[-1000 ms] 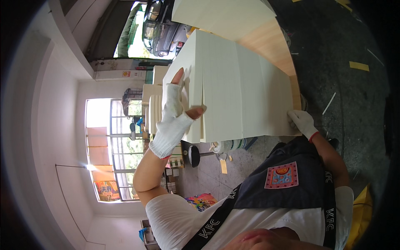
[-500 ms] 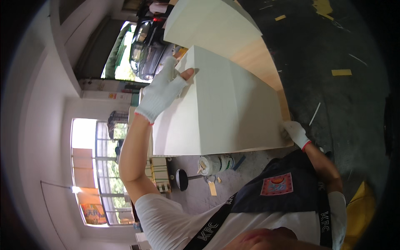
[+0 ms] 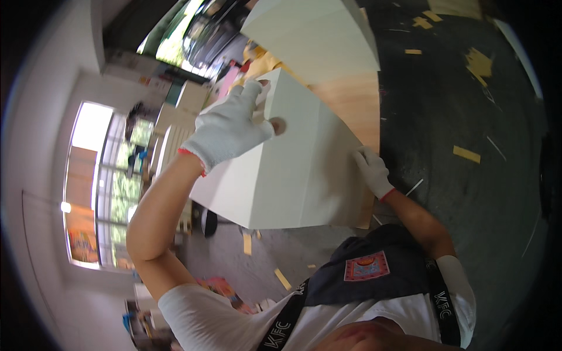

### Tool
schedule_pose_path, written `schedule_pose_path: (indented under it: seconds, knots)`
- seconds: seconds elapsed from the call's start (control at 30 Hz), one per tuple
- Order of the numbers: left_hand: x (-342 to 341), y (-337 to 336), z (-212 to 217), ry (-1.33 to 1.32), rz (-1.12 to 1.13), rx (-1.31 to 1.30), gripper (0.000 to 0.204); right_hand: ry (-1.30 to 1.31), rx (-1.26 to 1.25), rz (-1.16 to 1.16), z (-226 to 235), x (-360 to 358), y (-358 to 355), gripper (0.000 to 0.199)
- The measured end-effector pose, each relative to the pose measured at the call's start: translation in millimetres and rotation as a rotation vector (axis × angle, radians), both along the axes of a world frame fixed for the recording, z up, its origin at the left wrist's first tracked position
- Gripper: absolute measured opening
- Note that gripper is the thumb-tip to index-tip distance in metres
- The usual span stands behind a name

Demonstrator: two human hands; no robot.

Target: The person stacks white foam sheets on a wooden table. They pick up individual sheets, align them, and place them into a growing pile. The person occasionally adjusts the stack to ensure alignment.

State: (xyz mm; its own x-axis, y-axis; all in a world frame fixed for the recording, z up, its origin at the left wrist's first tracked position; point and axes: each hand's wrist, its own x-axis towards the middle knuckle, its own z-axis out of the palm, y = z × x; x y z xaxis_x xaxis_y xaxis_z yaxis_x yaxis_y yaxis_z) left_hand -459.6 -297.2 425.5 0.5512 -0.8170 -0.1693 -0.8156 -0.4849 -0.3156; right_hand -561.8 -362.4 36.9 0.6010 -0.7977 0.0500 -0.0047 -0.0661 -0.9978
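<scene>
A large white box-like piece (image 3: 310, 146) with faint creases across its face fills the middle of the view. Under its right side shows a light wooden board (image 3: 351, 96). My left hand (image 3: 231, 126), in a white knit glove with bare fingertips at the thumb and forefinger, straddles the long ridge of the piece. Its thumb presses on the front face, and its fingers are spread over the other side. Down at the right edge of the piece, my right hand (image 3: 373, 171), also gloved, lies with fingers stretched along the white surface.
Another white piece (image 3: 310, 35) stands beyond, on the same wood. On the dark floor (image 3: 433, 111) lie yellow scraps (image 3: 466, 154) and a thin white strip (image 3: 414, 187). Yellow material (image 3: 263, 61) and a dark car (image 3: 208, 35) are at the back; a window (image 3: 88, 175) is at left.
My left thumb and fingers have spread wider over the ridge. My right hand has moved from the near corner farther up the right edge. The whole view has shifted.
</scene>
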Motion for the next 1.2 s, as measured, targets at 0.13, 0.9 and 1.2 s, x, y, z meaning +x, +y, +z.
schedule_pose_path:
  seconds: [0.13, 0.9, 1.2]
  knots:
    - [-5.8, -1.1, -3.8, 0.09, 0.137, -0.097, 0.08, -0.197, 0.31, 0.296, -47.5, 21.9, -24.3, 0.03]
    - [-35.1, 16.5, -11.2, -0.017, -0.061, -0.224, 0.044, -0.159, 0.869, 0.418, -107.9, 11.1, -29.7, 0.024]
    - [-25.5, 22.2, -7.8, 0.106, -0.046, -0.282, 0.063, -0.181, 0.84, 0.441, -113.7, 11.2, -29.5, 0.026]
